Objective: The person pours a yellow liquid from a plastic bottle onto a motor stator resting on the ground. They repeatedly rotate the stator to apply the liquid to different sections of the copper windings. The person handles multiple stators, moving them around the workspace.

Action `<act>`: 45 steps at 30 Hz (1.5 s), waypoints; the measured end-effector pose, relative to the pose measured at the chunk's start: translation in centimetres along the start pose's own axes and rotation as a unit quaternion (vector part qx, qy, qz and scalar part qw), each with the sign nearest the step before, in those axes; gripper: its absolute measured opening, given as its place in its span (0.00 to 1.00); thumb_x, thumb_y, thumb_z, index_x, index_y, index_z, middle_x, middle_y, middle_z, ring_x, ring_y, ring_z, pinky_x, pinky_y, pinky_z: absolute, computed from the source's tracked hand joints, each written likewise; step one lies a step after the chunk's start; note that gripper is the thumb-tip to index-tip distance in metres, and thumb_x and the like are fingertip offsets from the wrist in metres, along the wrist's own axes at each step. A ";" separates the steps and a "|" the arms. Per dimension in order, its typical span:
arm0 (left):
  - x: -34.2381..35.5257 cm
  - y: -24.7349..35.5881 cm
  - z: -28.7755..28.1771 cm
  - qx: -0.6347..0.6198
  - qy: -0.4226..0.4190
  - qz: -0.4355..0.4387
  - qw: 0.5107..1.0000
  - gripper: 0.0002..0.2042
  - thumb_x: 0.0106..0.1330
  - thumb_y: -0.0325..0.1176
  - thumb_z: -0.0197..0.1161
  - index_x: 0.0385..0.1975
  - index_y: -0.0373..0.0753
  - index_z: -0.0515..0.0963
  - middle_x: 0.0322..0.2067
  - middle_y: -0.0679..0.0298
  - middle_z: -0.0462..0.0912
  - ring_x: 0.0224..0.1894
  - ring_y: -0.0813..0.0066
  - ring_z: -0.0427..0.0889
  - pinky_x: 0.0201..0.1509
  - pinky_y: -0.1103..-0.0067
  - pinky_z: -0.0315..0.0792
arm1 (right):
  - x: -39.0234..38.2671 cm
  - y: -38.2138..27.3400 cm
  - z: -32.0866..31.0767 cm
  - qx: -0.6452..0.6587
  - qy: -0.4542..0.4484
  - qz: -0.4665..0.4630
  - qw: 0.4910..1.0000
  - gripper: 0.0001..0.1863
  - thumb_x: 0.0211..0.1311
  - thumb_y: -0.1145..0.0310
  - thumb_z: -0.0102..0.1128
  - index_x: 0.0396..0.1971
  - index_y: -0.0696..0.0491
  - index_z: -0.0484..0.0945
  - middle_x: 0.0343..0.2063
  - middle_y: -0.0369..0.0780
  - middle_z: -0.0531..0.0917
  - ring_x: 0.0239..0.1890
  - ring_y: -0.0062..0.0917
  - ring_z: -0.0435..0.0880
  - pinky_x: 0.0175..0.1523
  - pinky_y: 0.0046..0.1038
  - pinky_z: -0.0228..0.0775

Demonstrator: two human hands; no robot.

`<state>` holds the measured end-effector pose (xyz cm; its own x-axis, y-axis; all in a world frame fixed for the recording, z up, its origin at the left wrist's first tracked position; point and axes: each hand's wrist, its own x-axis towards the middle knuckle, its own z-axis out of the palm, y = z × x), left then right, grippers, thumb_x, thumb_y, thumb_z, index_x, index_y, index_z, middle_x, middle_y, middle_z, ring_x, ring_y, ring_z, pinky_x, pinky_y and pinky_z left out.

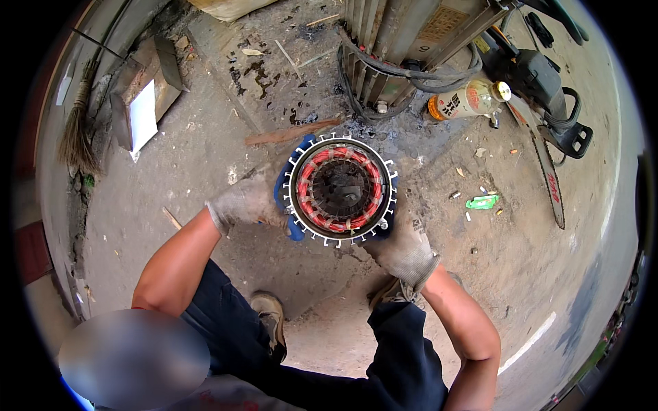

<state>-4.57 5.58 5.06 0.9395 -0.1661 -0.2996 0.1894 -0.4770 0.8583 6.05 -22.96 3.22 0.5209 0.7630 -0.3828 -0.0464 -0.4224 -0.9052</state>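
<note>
In the head view, the left hand in a grey glove with blue on its palm side [257,200] and the right hand in a matching grey glove [406,248] are both clamped on the round metal motor part with short silver fins and red wire coils inside [340,183]; one hand presses on each side of it; the motor part is between the hands, ahead of the feet, with its open round end facing up; I cannot tell if it touches the grey, dirty concrete floor [185,178]; the person wears dark blue trousers [411,356] and brown shoes [271,318].

Just past the motor part lies a flat strip of brown wood [291,133]; farther up is a big grey metal motor case with long ribs [394,31]; a thick black cable [439,85] curls round it; beside it is a clear bottle with a white cap and orange stuff at its bottom end [466,101]; I cannot tell if it stands or leans; near that is a black chainsaw with a long toothed blade [541,82]; a small bright green wrapper [482,202] lies off to the right; on the far left are a straw broom [79,137] and a rusty metal scoop [125,103] with a white sheet [143,116].
</note>
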 end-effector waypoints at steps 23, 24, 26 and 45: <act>1.5 -3.3 1.7 0.004 0.127 0.037 0.991 0.77 0.30 0.57 0.88 0.78 0.37 0.38 0.76 0.52 0.52 0.78 0.57 0.50 0.82 0.63 0.40 | -2.0 -0.6 3.4 -0.003 -0.006 0.050 0.999 0.24 0.67 0.65 0.63 0.59 0.60 0.73 0.40 0.46 0.85 0.43 0.34 0.86 0.52 0.35 0.78; 1.4 -2.8 1.5 0.033 0.098 0.021 0.994 0.77 0.31 0.58 0.87 0.78 0.37 0.37 0.76 0.52 0.50 0.78 0.57 0.48 0.82 0.63 0.39 | -1.6 -0.2 1.5 -0.032 -0.041 0.073 0.996 0.22 0.67 0.66 0.64 0.57 0.60 0.76 0.38 0.45 0.86 0.41 0.33 0.86 0.50 0.33 0.78; 1.6 -3.0 2.1 0.132 0.085 0.063 0.986 0.76 0.33 0.60 0.86 0.78 0.37 0.37 0.77 0.50 0.47 0.79 0.56 0.46 0.82 0.64 0.38 | -1.0 0.6 -2.9 0.106 0.091 0.149 0.979 0.17 0.64 0.67 0.67 0.51 0.58 0.81 0.32 0.40 0.87 0.34 0.28 0.86 0.44 0.28 0.79; 3.1 2.1 3.7 0.124 0.114 0.030 0.985 0.72 0.39 0.67 0.80 0.78 0.35 0.40 0.76 0.44 0.46 0.80 0.48 0.43 0.82 0.59 0.43 | 15.6 5.8 -18.2 0.142 0.487 -0.157 0.847 0.19 0.67 0.77 0.64 0.57 0.62 0.78 0.53 0.42 0.85 0.50 0.27 0.86 0.57 0.30 0.77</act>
<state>-2.34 0.90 4.38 0.9919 -0.0162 -0.1260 0.0824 -0.6726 0.7354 29.39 -22.41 -4.60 0.9956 -0.0076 0.0937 0.0934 -0.0320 -0.9951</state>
